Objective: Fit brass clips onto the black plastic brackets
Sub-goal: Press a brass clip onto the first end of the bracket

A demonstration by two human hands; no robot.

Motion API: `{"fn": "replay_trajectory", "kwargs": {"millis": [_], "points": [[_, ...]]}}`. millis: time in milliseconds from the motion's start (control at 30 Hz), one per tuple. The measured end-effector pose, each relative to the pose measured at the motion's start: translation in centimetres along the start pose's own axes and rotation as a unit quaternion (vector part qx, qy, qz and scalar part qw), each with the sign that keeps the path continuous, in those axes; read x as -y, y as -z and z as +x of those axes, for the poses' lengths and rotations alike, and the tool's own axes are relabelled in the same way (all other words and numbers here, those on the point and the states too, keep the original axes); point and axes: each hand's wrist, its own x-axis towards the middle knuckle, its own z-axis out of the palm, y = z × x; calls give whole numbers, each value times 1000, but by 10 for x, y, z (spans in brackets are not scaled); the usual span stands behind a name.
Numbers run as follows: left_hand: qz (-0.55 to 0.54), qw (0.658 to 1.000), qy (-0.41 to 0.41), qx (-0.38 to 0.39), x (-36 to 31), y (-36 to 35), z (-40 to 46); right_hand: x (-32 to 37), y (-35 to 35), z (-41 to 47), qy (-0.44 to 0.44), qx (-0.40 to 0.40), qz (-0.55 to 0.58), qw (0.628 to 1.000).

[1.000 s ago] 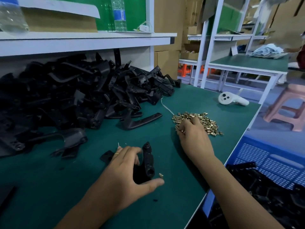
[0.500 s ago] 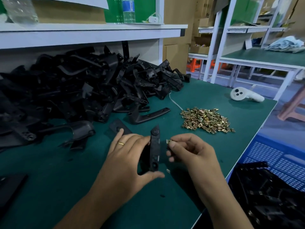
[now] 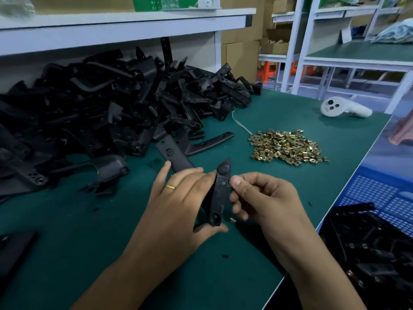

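Note:
My left hand (image 3: 178, 204) grips a black plastic bracket (image 3: 220, 193) and holds it on edge just above the green table. My right hand (image 3: 263, 198) is at the bracket's right edge, thumb and fingers pinched there on a small brass clip that is almost hidden. One loose brass clip (image 3: 232, 219) lies on the table below my right fingers. A heap of brass clips (image 3: 286, 147) sits further back on the right.
A big pile of black brackets (image 3: 107, 108) fills the back left under a white shelf (image 3: 125, 23). A white controller (image 3: 344, 107) lies at the far right. A blue crate (image 3: 384, 198) with finished black parts (image 3: 368, 249) stands beyond the table's right edge.
My right hand left the clip heap with a clip and came to the bracket's edge. My left hand lifted the bracket and turned it upright.

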Motion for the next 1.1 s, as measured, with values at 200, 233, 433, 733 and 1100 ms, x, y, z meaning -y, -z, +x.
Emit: {"fn": "replay_trajectory", "kwargs": {"millis": [200, 233, 433, 733, 1100], "points": [[-4, 1000, 0, -14, 0, -2, 0, 1, 2, -1, 9, 8, 11, 1000], [-6, 1000, 3, -21, 1, -2, -1, 1, 2, -1, 10, 6, 13, 1000], [-7, 999, -5, -34, 3, -3, -1, 2, 0, -3, 18, 12, 11, 1000], [-15, 999, -5, -46, 4, -5, -2, 2, -1, -3, 17, 8, 2, 1000], [-8, 999, -9, -33, 4, -5, -3, -1, 0, -2, 20, -4, -13, 1000]]}}
